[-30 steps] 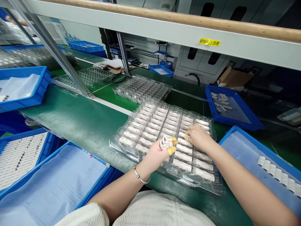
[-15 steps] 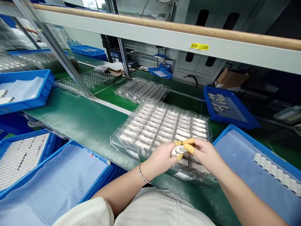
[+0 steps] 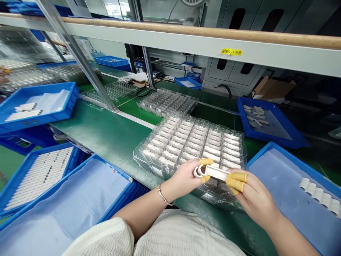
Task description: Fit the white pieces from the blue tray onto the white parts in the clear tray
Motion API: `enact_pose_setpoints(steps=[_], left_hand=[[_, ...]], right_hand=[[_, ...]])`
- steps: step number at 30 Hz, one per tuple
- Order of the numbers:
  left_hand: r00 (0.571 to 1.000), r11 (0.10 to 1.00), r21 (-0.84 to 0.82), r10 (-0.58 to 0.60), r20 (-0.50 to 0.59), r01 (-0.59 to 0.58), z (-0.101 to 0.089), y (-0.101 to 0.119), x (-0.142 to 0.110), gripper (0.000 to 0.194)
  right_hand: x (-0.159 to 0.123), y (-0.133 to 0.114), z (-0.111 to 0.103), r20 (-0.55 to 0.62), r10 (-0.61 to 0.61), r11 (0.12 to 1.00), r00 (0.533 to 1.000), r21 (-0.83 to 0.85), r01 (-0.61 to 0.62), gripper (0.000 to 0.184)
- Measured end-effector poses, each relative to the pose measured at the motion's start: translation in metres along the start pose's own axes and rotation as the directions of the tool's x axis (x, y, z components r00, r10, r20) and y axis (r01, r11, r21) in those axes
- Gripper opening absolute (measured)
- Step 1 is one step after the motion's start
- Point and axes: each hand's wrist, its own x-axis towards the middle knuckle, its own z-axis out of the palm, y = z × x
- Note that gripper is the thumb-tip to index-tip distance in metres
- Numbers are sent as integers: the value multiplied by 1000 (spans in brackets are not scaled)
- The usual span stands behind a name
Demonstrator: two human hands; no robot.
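Observation:
A slim white plastic part (image 3: pixel 217 173) is held level between my two hands, above the near edge of a transparent blister tray (image 3: pixel 149 170). My left hand (image 3: pixel 190 175), with yellow finger cots, pinches its left end, where curved white ends show beside the fingers. On its right end, the yellow-cotted fingers of my right hand (image 3: pixel 249 186) are closed. Rows of similar white pieces (image 3: pixel 173 149) fill the tray's pockets beneath; my hands hide the nearest ones.
On the right, a blue bin (image 3: pixel 279 167) lined with a sheet holds a row of white parts; another blue bin (image 3: pixel 277 122) lies behind it. Blue bins (image 3: pixel 90 192) stand at left. A metal post (image 3: pixel 77 53) and shelf rail (image 3: pixel 186 33) cross ahead. Another person's hand (image 3: pixel 3 75) shows far left.
My right hand has moved right and now grips the part's far end, exposing its length. The row in the right bin looks shorter at the frame edge as the view has shifted left.

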Motion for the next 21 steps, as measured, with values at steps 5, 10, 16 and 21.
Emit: enact_pose_setpoints(steps=[5, 10, 16, 21], left_hand=[[1000, 999, -44, 26, 18, -25, 0, 4, 0, 39], [994, 957, -272, -89, 69, 104, 2, 1, 3, 19], [959, 902, -329, -282, 38, 278, 3, -1, 13, 22], [952, 863, -406, -297, 71, 299, 4, -5, 20, 19]], right_hand=[[-1, -2, -1, -14, 79, 992, 997, 100, -78, 23], [5, -4, -4, 1, 336, 918, 942, 225, -327, 13], [11, 3, 1, -61, 392, 920, 918, 48, -389, 21], [23, 4, 13, 118, 124, 948, 985, -309, -82, 18]])
